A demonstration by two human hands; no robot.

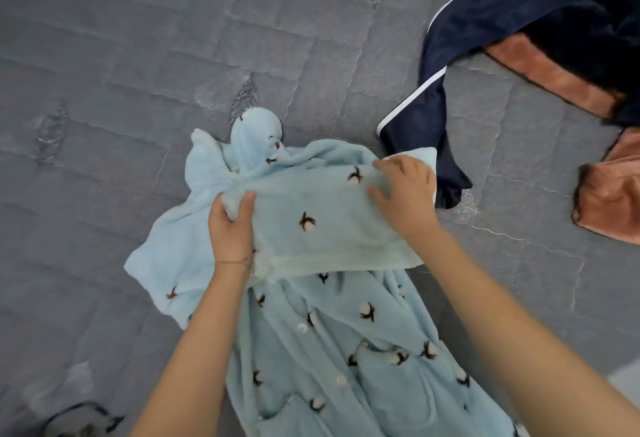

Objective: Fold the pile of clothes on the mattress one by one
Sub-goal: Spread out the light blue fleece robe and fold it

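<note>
early yet: your left hand (pixel 230 225) grips a fold of the blue robe (pixel 322 343) spread on the mattress (pixel 138 55), your right hand (pixel 403 190) presses it with loose, open fingers, while the navy garment (pixel 519 21) and rust garment (pixel 554 85) lie unfolded.

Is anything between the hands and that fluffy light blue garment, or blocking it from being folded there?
Nothing between them: the left hand grips the light blue garment, the right hand lies on it. The end of a navy garment lies against its right edge, by that hand, and may crowd the fold.
</note>
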